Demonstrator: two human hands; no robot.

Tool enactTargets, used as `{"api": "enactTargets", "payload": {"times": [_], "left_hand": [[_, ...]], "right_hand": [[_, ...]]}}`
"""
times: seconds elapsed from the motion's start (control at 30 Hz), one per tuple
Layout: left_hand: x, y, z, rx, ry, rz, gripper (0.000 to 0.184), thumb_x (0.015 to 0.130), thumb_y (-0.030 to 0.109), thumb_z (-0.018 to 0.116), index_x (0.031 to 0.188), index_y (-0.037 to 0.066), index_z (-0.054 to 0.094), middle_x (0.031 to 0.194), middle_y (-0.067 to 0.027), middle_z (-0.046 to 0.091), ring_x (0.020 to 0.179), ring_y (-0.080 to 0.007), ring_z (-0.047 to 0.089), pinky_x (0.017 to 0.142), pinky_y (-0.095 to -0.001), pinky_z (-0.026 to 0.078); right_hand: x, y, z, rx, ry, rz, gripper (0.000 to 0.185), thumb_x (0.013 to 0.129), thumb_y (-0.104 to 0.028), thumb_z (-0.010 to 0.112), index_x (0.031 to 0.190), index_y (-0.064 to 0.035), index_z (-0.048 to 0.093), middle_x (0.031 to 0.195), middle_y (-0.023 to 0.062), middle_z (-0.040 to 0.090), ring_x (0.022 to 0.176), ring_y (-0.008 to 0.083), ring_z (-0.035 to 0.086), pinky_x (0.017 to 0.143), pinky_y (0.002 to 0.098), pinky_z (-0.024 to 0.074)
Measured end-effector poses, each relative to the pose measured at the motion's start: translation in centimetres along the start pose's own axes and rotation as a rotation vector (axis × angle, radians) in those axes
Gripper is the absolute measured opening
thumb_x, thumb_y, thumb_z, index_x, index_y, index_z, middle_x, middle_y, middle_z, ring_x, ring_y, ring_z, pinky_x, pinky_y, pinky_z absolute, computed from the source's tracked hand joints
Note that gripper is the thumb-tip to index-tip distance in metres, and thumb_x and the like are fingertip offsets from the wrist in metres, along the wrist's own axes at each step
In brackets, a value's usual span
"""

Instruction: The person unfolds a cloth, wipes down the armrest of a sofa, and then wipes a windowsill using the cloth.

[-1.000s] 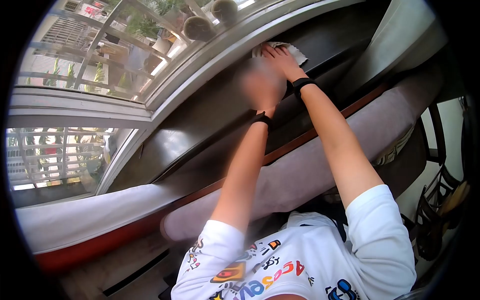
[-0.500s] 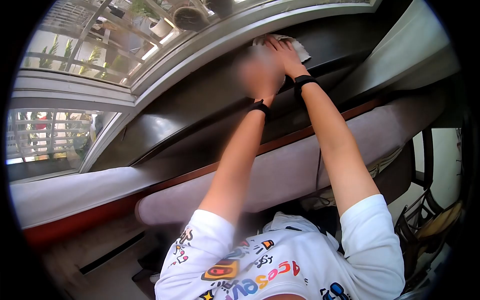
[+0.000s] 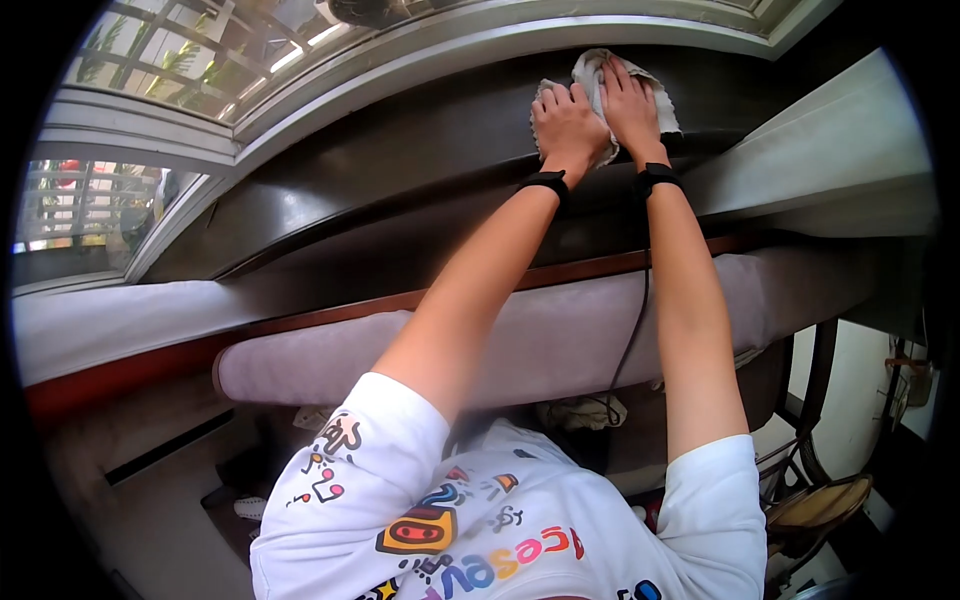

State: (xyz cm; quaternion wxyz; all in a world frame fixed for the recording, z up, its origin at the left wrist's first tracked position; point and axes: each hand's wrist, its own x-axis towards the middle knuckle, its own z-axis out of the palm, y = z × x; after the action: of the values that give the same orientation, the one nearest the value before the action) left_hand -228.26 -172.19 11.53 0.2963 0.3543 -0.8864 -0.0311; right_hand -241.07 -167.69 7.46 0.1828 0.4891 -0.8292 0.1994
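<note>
A pale cloth with a ruffled edge (image 3: 667,112) lies on the dark, glossy window sill (image 3: 290,195). My left hand (image 3: 568,122) presses on the cloth's left part, its fingers bent and close together over the fabric. Beside it, my right hand (image 3: 629,108) rests flat on the cloth's right part with its fingers stretched forward. The two hands are close together, and cloth shows between and around them. Each wrist has a black band.
Beyond the sill is a white window frame (image 3: 440,62). A pale curtain (image 3: 830,150) hangs at the right. Nearer to me runs a mauve padded backrest (image 3: 330,358), with a dark cord (image 3: 638,330) hanging over it. A chair stands at the lower right.
Both hands and the cloth have shifted rightward in view, and the window and backrest have moved as the view turned. My left hand, smeared before, now shows clearly.
</note>
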Motion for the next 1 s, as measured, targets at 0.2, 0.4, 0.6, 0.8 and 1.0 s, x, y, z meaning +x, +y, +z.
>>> {"api": "enactTargets", "payload": {"times": [0.2,0.4,0.6,0.8,1.0], "left_hand": [[0.1,0.5,0.4,0.002,0.031,-0.012,0.028,0.091,0.029,0.052,0.093,0.001,0.061,0.094,-0.0198,0.065,0.092,-0.0371,0.059,0.081,-0.0470,0.042],[0.1,0.6,0.2,-0.009,0.050,-0.023,0.028,0.090,0.028,0.053,0.094,0.001,0.060,0.094,-0.0204,0.065,0.093,-0.0374,0.059,0.082,-0.0474,0.042],[0.0,0.1,-2.3,-0.084,-0.107,-0.002,0.032,0.091,0.030,0.051,0.101,0.001,0.061,0.105,-0.0219,0.065,0.103,-0.0375,0.058,0.090,-0.0487,0.042],[-1.2,-5.9,-2.3,-0.130,-0.167,0.104,0.036,0.087,0.025,0.053,0.116,0.006,0.061,0.116,-0.0195,0.061,0.113,-0.0384,0.055,0.096,-0.0512,0.041],[-3.6,-18.1,-5.5,-0.087,-0.002,0.292,0.039,0.087,0.027,0.055,0.120,0.008,0.060,0.117,-0.0167,0.059,0.114,-0.0368,0.054,0.095,-0.0526,0.043]], "right_hand": [[0.2,-0.1,-0.4,0.059,0.077,0.005,0.040,0.098,-0.030,0.051,0.134,-0.0119,0.055,0.145,0.0039,0.053,0.117,0.0256,0.061,0.106,0.0488,0.0417],[0.5,-0.3,0.0,0.030,0.071,0.006,0.037,0.098,-0.025,0.053,0.133,-0.0109,0.055,0.148,0.0037,0.051,0.117,0.0241,0.061,0.104,0.0443,0.0434],[0.0,-1.0,-1.0,-0.087,0.138,0.043,0.038,0.096,-0.031,0.053,0.126,-0.0102,0.061,0.142,0.0060,0.057,0.113,0.0269,0.063,0.101,0.0484,0.0448],[-2.5,-4.3,-1.9,-0.140,-0.151,0.132,0.056,0.100,-0.039,0.043,0.147,-0.0093,0.046,0.159,0.0096,0.037,0.127,0.0313,0.054,0.110,0.0532,0.0338],[-3.7,-15.1,-3.8,-0.015,-0.332,0.123,0.065,0.100,-0.041,0.041,0.153,-0.0048,0.036,0.164,0.0162,0.025,0.136,0.0362,0.045,0.116,0.0551,0.0268]]}}
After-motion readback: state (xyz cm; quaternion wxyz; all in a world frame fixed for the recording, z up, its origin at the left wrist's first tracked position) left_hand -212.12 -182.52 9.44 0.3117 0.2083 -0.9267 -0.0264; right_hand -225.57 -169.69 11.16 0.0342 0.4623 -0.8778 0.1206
